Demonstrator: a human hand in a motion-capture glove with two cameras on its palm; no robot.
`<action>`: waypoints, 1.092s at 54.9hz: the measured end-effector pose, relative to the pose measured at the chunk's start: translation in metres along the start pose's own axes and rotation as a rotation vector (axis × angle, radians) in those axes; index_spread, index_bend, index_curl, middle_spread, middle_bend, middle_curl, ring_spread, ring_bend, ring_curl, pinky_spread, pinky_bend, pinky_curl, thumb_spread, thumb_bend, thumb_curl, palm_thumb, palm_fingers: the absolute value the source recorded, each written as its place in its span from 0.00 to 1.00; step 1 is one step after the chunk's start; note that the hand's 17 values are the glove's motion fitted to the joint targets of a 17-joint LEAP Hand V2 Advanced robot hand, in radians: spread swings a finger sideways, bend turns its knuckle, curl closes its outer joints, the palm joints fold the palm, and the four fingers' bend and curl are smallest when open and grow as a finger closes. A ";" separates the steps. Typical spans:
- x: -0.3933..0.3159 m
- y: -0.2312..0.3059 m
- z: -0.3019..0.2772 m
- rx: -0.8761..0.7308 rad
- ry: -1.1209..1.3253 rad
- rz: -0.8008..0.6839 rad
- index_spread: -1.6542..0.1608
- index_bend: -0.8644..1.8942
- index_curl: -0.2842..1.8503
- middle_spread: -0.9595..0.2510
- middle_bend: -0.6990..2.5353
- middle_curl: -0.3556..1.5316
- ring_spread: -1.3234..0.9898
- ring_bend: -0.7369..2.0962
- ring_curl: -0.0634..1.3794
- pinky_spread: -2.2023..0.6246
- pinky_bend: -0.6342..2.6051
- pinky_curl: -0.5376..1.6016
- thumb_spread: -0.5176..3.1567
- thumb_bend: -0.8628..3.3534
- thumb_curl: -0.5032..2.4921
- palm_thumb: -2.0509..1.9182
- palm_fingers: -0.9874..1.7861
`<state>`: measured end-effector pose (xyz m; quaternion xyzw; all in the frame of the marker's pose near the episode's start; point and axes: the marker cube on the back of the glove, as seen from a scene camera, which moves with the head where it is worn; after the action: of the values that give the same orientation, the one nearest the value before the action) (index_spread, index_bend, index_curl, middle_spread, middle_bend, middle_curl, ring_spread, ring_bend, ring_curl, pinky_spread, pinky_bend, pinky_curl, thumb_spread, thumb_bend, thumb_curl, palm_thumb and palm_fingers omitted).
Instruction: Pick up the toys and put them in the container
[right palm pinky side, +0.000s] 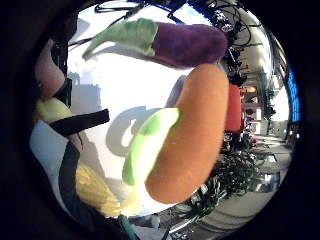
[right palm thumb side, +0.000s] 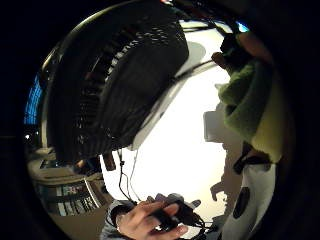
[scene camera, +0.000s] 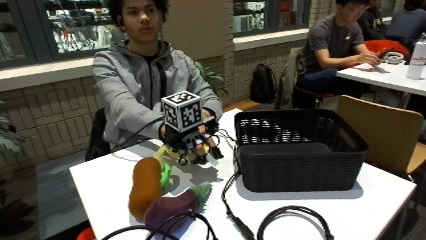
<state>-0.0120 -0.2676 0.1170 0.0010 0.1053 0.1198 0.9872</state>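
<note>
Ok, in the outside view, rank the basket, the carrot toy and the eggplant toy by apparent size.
1. Black basket, clearly largest.
2. Plush carrot.
3. Plush eggplant, looks slightly smaller than the carrot, though cables cover part of it.

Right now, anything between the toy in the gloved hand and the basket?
Nothing visible. The right hand holds a yellow-green toy above the table, and the black basket stands open-topped beside it with bare table between.

Probably a cafeteria: brick walls (scene camera: 53, 120), shared tables (scene camera: 383, 75).
</note>
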 end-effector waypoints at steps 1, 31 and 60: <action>-0.002 0.001 -0.007 0.008 -0.013 -0.007 0.74 0.35 0.14 0.73 0.43 0.46 0.46 0.76 0.42 0.65 0.68 0.50 0.57 0.36 0.31 0.66 0.58; -0.185 -0.078 -0.137 0.092 0.066 -0.438 0.74 0.36 0.16 0.66 0.43 0.55 0.45 0.77 0.43 0.65 0.70 0.50 0.56 0.35 0.35 0.66 0.56; -0.159 -0.097 -0.113 0.058 0.152 -0.534 0.76 0.36 0.20 0.77 0.35 0.52 0.50 0.56 0.30 0.71 0.63 0.45 0.53 0.26 0.29 0.51 0.31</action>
<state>-0.1638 -0.4023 0.0375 -0.0074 0.1790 -0.1482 0.9726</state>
